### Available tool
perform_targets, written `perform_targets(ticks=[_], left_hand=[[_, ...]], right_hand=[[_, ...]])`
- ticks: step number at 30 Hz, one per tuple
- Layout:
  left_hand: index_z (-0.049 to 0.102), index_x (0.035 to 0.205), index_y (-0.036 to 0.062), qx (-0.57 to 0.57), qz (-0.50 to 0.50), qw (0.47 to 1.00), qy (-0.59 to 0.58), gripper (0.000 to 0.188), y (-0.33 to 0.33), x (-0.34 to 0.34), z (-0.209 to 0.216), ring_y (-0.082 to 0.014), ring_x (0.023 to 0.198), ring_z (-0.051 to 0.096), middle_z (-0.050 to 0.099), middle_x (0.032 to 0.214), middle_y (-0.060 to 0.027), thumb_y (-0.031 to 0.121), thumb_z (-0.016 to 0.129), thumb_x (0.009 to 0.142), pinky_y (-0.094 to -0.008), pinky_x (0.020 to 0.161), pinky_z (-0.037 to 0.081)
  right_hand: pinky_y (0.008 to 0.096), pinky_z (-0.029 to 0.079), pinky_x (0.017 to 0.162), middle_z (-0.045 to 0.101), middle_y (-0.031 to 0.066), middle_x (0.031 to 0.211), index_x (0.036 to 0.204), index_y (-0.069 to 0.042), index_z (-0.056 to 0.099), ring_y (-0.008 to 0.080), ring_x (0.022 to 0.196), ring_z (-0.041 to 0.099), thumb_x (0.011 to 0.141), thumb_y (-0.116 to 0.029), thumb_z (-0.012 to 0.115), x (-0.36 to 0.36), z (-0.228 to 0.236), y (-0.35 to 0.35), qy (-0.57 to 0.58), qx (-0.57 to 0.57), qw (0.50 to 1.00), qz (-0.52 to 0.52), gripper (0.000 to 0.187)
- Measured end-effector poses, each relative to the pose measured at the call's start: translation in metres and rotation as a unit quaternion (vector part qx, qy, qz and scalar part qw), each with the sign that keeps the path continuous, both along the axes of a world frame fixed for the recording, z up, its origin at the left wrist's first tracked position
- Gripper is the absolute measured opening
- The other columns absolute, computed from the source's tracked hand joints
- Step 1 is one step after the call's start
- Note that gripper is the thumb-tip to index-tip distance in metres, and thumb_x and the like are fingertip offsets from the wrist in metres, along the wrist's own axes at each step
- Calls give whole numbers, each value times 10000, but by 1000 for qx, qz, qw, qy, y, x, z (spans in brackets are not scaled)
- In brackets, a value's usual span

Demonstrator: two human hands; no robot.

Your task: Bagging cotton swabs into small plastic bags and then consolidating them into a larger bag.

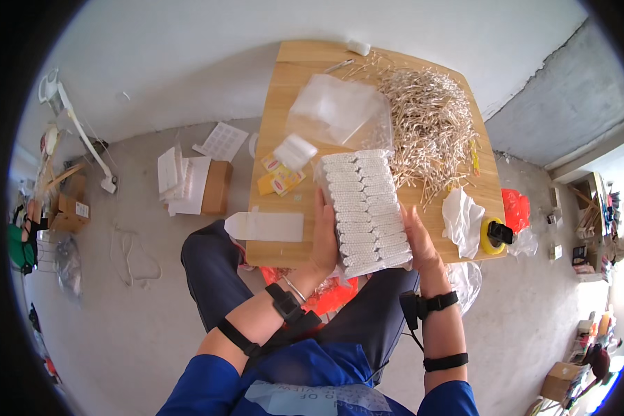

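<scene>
Between my two hands is a clear plastic pack of cotton swabs (366,211), bundled in two columns with their white tips facing up. My left hand (322,239) is closed against the pack's left side, and my right hand (420,243) presses on its right side. The pack is above the table's near edge. Beyond it lies a large loose heap of cotton swabs (433,125) on the wooden table (284,76). Clear plastic bags (340,107) are spread flat left of the heap. The undersides of my fingers are hidden.
A roll of clear bags (295,151), yellow packets (281,179) and a white card sleeve (270,227) are at the table's left. A crumpled white sheet (462,220) and a yellow tape roll (494,236) sit at the right. Red bags (515,210) and a cardboard box (217,187) are below.
</scene>
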State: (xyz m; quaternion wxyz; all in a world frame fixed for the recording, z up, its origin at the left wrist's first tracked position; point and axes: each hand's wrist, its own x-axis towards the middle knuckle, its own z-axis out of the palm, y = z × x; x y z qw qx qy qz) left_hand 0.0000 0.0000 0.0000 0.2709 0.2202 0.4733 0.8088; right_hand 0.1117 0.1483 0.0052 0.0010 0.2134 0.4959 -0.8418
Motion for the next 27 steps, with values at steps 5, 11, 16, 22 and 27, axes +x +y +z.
perform_targets(ticks=[5,11,16,22,27], left_hand=[[45,1465,11,1,-21,996,-84,710,10,8,-57,-193,1309,273,262,1446,-127,475,280,981,-312,1078,239],[172,1437,14,36,-68,989,-126,659,2,-3,-74,-175,1234,358,363,1375,-96,488,237,984,-314,1048,287],[278,1399,25,32,-103,979,-172,620,-5,-3,-61,-166,1210,381,423,1324,-79,485,254,985,-314,1035,303],[296,1410,38,19,-90,978,-186,596,-17,-2,-36,-160,1213,388,416,1343,-67,458,275,988,-305,1046,298],[202,1456,53,37,-80,973,-215,556,-31,-15,30,-149,1270,330,356,1403,-60,380,251,1009,-294,1069,260]], right_hand=[[359,401,995,445,74,1376,1414,-121,340,212,1200,474,918,-601,354,-3,-11,-1,1,-106,991,-76,690],[341,427,969,519,88,1297,1380,-73,390,210,1135,529,935,-563,366,-10,-13,-15,-11,-129,987,-90,662],[329,388,988,489,68,1324,1380,-54,377,201,1175,481,958,-537,332,0,-18,-21,5,-65,993,-100,644],[326,408,961,496,78,1312,1366,-51,403,201,1147,496,933,-564,381,6,-3,-37,-3,-68,988,-138,671],[326,349,1018,442,73,1362,1411,-65,332,194,1215,434,933,-556,389,-6,21,-42,34,-29,994,-101,687]])
